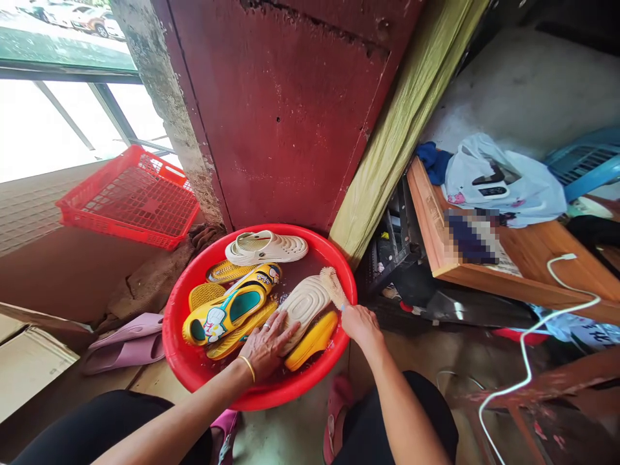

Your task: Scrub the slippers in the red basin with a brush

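A red plastic basin (177,352) holds water and several shoes. My left hand (268,342), with a ring and a gold bangle, grips the near end of a beige clog (305,300) lying sole up; its thumb is partly hidden. My right hand (361,323) is closed around the handle of a scrubbing brush (332,286), whose bristles touch the clog's far end. A second beige clog (268,247) sits upright at the back. Yellow sandals with cartoon patterns (232,310) lie on the left, and a yellow shoe (312,341) rests at the right, near the brush hand.
A red crate (145,206) stands back left, and pink slippers (128,342) lie on the floor beside the basin. Behind is a dark red door (281,116) with a yellow-green curtain (402,135). On the right, a wooden table (547,258) bears a plastic bag (504,181) and a white cable (526,361).
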A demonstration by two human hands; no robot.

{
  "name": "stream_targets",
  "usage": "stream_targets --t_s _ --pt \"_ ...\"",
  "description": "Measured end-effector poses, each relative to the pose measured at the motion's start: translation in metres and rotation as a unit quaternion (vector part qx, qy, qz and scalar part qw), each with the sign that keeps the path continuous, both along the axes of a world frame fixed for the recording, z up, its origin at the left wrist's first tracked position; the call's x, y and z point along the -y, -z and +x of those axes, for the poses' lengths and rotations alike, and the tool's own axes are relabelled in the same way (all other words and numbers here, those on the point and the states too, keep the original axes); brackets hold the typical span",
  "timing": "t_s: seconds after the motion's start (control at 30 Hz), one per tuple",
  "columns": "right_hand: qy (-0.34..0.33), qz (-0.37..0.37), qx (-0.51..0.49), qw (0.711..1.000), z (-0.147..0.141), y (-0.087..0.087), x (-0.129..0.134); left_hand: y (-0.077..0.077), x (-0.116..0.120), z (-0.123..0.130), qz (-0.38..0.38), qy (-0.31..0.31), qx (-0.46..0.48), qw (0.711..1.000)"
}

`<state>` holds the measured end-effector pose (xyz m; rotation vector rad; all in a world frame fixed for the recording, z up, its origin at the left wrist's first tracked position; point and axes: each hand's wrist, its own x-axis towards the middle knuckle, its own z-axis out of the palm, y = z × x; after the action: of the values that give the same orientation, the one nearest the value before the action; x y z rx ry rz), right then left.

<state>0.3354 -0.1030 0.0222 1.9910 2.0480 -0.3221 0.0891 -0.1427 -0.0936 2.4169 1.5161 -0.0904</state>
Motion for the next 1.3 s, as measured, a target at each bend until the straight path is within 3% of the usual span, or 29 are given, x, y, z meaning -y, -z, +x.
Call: stream_targets --t_s 0.1,0.27,0.37,0.5,0.77,0.83,1.07,1.2,1.3 --pt "-0.026 -0.014 -0.007 1.0 -0.009 0.002 0.015 0.002 0.001 0.002 -0.004 -0.024 0.022 0.999" --pt "-0.139 -0.051 -0.063 0.987 -0.034 0.008 0.05 0.018 -0.002 0.0 0.011 -0.057 0.0 0.998" --pt "-0.1 -0.028 -0.043 0.994 -0.028 0.005 0.035 0.027 -0.008 -0.005 0.014 -0.044 0.045 0.998" --pt "-0.038 0.005 -0.015 0.999 -0.014 0.0 0.014 0.031 -0.013 -0.012 0.055 -0.027 0.176 0.982" --pt "-0.168 -0.026 -0.078 0.982 -0.033 0.003 0.069 0.032 -0.01 -0.015 0.108 -0.116 0.28 0.947" --pt "-0.166 -0.039 -0.09 0.981 -0.03 0.0 0.062 0.035 -0.013 -0.015 0.116 -0.131 0.292 0.94" --pt "-0.021 0.011 -0.049 0.998 -0.003 0.001 0.004 0.042 -0.032 -0.016 0.125 -0.114 0.283 0.944" --pt "-0.019 0.012 -0.077 0.997 0.006 0.003 -0.001 0.033 -0.035 0.0 0.109 -0.104 0.285 0.947" --pt "-0.015 0.04 -0.132 0.99 0.007 0.004 -0.002 0.025 -0.048 0.019 0.049 -0.149 0.271 0.95"
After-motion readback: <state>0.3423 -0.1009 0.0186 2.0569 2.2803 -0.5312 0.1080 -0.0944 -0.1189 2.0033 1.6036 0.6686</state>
